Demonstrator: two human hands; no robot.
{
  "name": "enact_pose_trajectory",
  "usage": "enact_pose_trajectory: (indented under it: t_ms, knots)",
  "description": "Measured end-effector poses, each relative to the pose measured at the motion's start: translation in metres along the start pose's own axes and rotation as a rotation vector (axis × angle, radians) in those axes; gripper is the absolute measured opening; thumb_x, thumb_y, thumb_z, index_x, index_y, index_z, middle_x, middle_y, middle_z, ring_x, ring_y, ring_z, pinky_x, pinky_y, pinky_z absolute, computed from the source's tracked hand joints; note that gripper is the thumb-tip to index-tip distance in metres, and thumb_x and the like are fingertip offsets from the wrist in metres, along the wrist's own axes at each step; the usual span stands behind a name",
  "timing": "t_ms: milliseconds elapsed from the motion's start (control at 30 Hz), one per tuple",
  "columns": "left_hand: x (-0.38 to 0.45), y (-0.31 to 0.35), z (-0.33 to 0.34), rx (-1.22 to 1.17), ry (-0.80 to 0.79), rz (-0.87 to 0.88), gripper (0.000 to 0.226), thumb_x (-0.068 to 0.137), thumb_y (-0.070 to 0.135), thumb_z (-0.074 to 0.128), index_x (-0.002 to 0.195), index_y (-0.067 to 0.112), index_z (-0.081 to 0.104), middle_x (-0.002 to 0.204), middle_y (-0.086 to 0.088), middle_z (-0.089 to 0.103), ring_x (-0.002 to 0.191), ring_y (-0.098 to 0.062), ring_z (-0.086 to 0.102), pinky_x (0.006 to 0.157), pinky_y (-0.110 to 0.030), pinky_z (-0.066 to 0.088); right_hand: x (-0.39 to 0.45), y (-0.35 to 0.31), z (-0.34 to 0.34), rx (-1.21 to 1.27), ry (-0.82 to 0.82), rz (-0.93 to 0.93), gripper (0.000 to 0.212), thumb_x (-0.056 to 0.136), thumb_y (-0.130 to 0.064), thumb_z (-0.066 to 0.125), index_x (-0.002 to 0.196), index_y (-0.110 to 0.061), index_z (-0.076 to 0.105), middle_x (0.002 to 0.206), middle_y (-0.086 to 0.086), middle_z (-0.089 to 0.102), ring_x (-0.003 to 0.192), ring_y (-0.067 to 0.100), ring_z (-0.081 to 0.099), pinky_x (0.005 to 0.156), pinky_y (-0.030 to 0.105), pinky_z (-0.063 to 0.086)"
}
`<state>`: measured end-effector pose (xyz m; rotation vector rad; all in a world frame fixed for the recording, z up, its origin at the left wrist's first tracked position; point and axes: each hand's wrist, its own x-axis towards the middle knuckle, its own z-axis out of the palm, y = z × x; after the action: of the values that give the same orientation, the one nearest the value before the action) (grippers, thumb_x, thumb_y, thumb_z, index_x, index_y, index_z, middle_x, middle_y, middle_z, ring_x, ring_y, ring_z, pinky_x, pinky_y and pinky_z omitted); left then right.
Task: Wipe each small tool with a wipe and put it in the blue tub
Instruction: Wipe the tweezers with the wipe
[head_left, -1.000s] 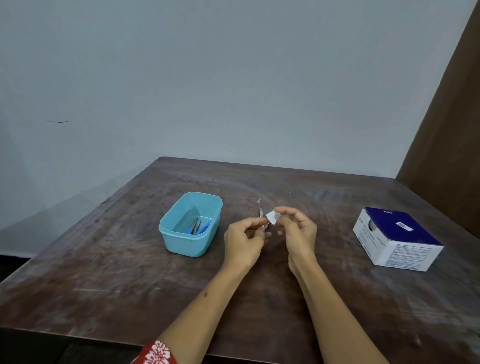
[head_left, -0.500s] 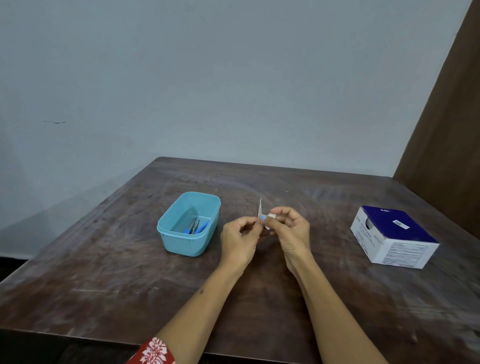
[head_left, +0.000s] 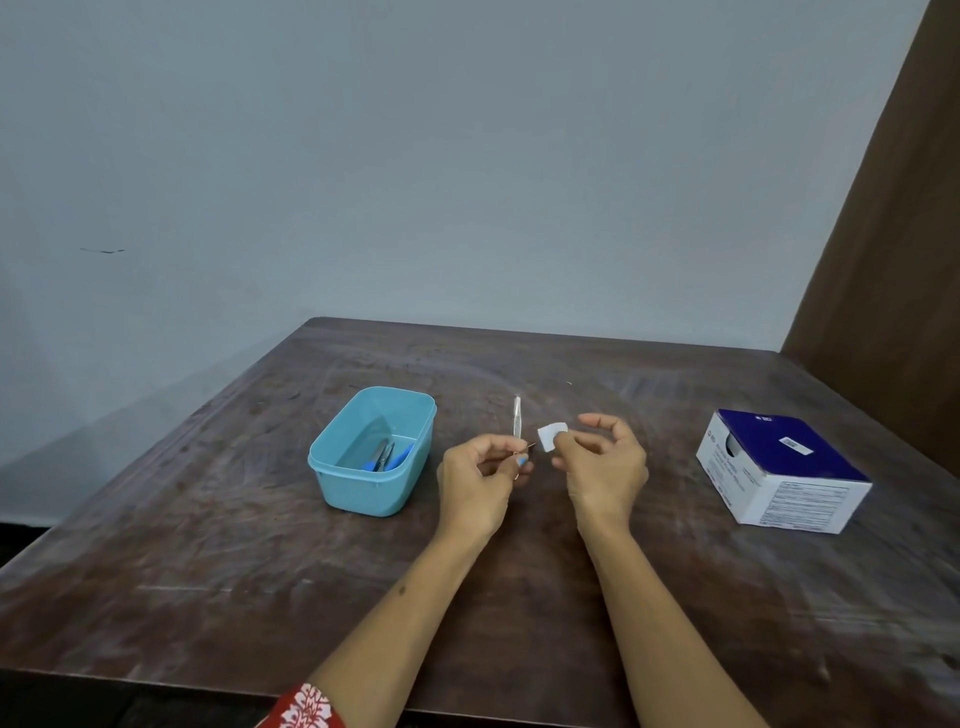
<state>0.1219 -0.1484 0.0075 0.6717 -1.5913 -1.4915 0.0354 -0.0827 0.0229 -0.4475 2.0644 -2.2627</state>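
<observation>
Hands now apart — wipe (head_left: 550, 435) pulled right, off tool (head_left: 517, 423). Left hand (head_left: 480, 480) pinches thin metal tool upright, right of blue tub (head_left: 374, 451). Right hand (head_left: 605, 467) pinches wipe at fingertips — other fingers loosely curled.

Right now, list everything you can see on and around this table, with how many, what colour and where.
blue tub: one, light blue, on the table left of the hands.
tools in the tub: a few, grey metal and blue; exact count unclear.
small tool: one, silver, upright, pinched by the left hand.
wipe: one, white, pinched by the right hand, just apart from the tool.
box: one, white with dark blue top, on the table's right side.
table: one, dark brown wood.
wall: pale grey-blue, behind the table.
panel: brown, far right.
sleeve: red and white patterned, bottom edge.
left hand: one, above the table's middle.
right hand: one, beside it.
</observation>
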Motion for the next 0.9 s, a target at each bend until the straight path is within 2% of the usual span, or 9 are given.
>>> enact_pose_trajectory:
  t_ms: [67,167,233,300,467,567,667,767,900]
  knots:
    - [0.0013,-0.0013,-0.0008,-0.007,0.011,-0.014,0.022,0.078,-0.006,0.067,0.077,0.015,0.062,0.080,-0.013,0.071,0.076,-0.025,0.071,0.073,-0.037,0.058,-0.0023,-0.0008,0.0010,-0.047,-0.030,-0.063,0.023,0.070,-0.004,0.071,0.082,-0.019,0.061,0.065,-0.004,0.070,0.057,0.014,0.068,0.069,0.030,0.056]
    - [0.0038,-0.0035,-0.0020,-0.001,0.040,-0.050,0.027,0.077,-0.002,0.071,0.084,0.018,0.055,0.083,-0.013,0.072,0.077,-0.022,0.072,0.076,-0.042,0.058,-0.0058,-0.0004,0.0044,-0.019,-0.165,-0.088,0.025,0.070,-0.007,0.076,0.086,-0.022,0.063,0.066,-0.002,0.072,0.064,0.015,0.070,0.070,0.034,0.057]
    - [0.0045,-0.0037,-0.0023,-0.005,0.028,-0.073,0.027,0.078,0.000,0.070,0.091,0.020,0.057,0.085,-0.010,0.073,0.078,-0.019,0.072,0.076,-0.042,0.058,-0.0061,-0.0008,0.0050,0.035,-0.234,-0.063,0.025,0.072,-0.007,0.075,0.087,-0.024,0.064,0.070,0.000,0.074,0.067,0.017,0.070,0.070,0.033,0.056]
    - [0.0031,-0.0010,-0.0024,-0.027,0.004,-0.084,0.021,0.080,0.000,0.068,0.096,0.013,0.063,0.086,-0.009,0.073,0.077,-0.018,0.072,0.074,-0.040,0.059,-0.0065,-0.0022,0.0044,0.118,-0.289,-0.021,0.023,0.076,-0.002,0.071,0.089,-0.020,0.065,0.072,0.005,0.074,0.068,0.020,0.070,0.066,0.030,0.055]
    - [0.0001,0.0029,-0.0021,-0.057,0.002,-0.058,0.018,0.080,-0.001,0.067,0.098,0.004,0.068,0.086,-0.013,0.073,0.077,-0.019,0.072,0.073,-0.033,0.059,-0.0061,-0.0052,0.0040,0.257,-0.309,0.048,0.019,0.083,0.003,0.059,0.086,-0.014,0.068,0.076,0.010,0.072,0.069,0.020,0.070,0.060,0.023,0.055]
    - [0.0001,0.0025,-0.0023,-0.085,0.012,-0.046,0.017,0.079,-0.003,0.067,0.096,0.002,0.069,0.084,-0.015,0.072,0.078,-0.022,0.072,0.072,-0.032,0.059,-0.0065,-0.0048,0.0042,0.278,-0.358,0.056,0.017,0.078,0.006,0.066,0.081,-0.010,0.068,0.069,0.006,0.072,0.064,0.015,0.068,0.060,0.022,0.054]
    - [-0.0001,0.0034,-0.0030,-0.108,0.027,-0.046,0.017,0.079,-0.006,0.066,0.095,0.000,0.068,0.081,-0.016,0.072,0.073,-0.021,0.071,0.068,-0.030,0.059,-0.0070,-0.0040,0.0037,0.271,-0.404,0.049,0.017,0.070,0.005,0.075,0.082,-0.007,0.069,0.075,0.008,0.074,0.068,0.015,0.069,0.062,0.023,0.055]
    - [-0.0005,0.0044,-0.0038,-0.103,0.043,-0.043,0.015,0.077,-0.005,0.069,0.088,0.004,0.065,0.079,-0.015,0.072,0.070,-0.020,0.071,0.066,-0.030,0.059,-0.0062,-0.0016,0.0044,0.219,-0.421,0.048,0.019,0.068,0.002,0.077,0.085,-0.006,0.071,0.080,0.008,0.074,0.072,0.014,0.069,0.064,0.021,0.055]
    - [0.0019,0.0009,-0.0051,-0.077,0.048,-0.040,0.015,0.075,-0.002,0.072,0.083,0.009,0.065,0.078,-0.014,0.072,0.074,-0.025,0.071,0.070,-0.036,0.059,-0.0059,-0.0015,0.0044,0.166,-0.463,0.077,0.016,0.072,-0.006,0.076,0.088,-0.007,0.073,0.078,0.003,0.073,0.068,0.002,0.067,0.057,0.010,0.047]
